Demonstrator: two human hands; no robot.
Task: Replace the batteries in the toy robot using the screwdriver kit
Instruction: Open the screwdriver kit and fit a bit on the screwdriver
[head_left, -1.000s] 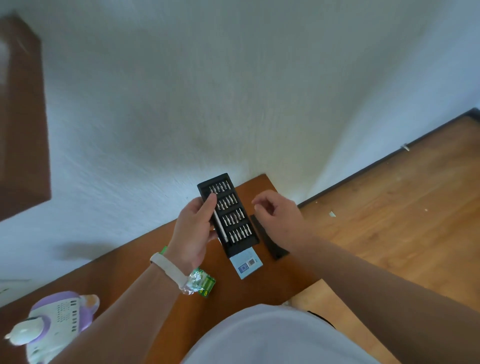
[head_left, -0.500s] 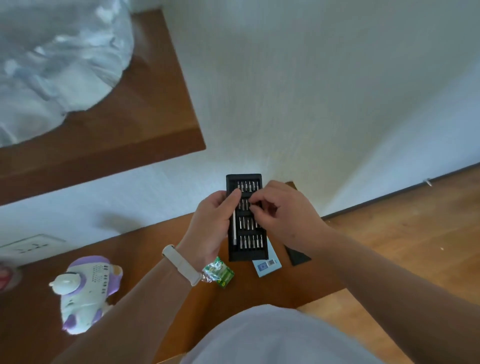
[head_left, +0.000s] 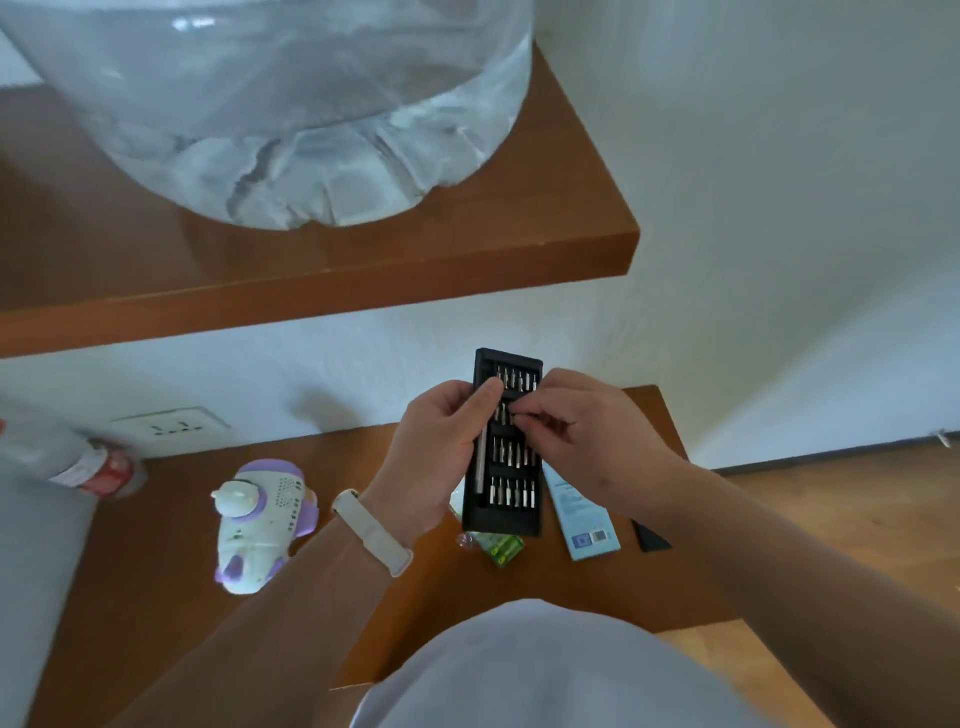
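Note:
My left hand (head_left: 441, 452) grips the black screwdriver kit tray (head_left: 506, 499) by its left edge, held up over the wooden table (head_left: 156, 597), thumb across the top. Rows of silver bits and a slim silver driver handle (head_left: 481, 467) lie in the tray. My right hand (head_left: 587, 441) pinches at a bit in the second row with curled fingertips. The white and purple toy robot (head_left: 257, 525) lies on the table to the left. A green battery pack (head_left: 501, 548) peeks out below the tray.
A light blue kit sleeve (head_left: 584, 519) and a black lid (head_left: 652, 538) lie on the table at the right. A wooden shelf (head_left: 363, 260) with a large clear water jug (head_left: 270, 104) hangs above. A bottle (head_left: 78, 462) lies at the far left by a wall socket (head_left: 169, 427).
My right hand came from beside the tray onto its bit rows and now pinches there. The camera has swung left and up, bringing shelf, jug and toy into view.

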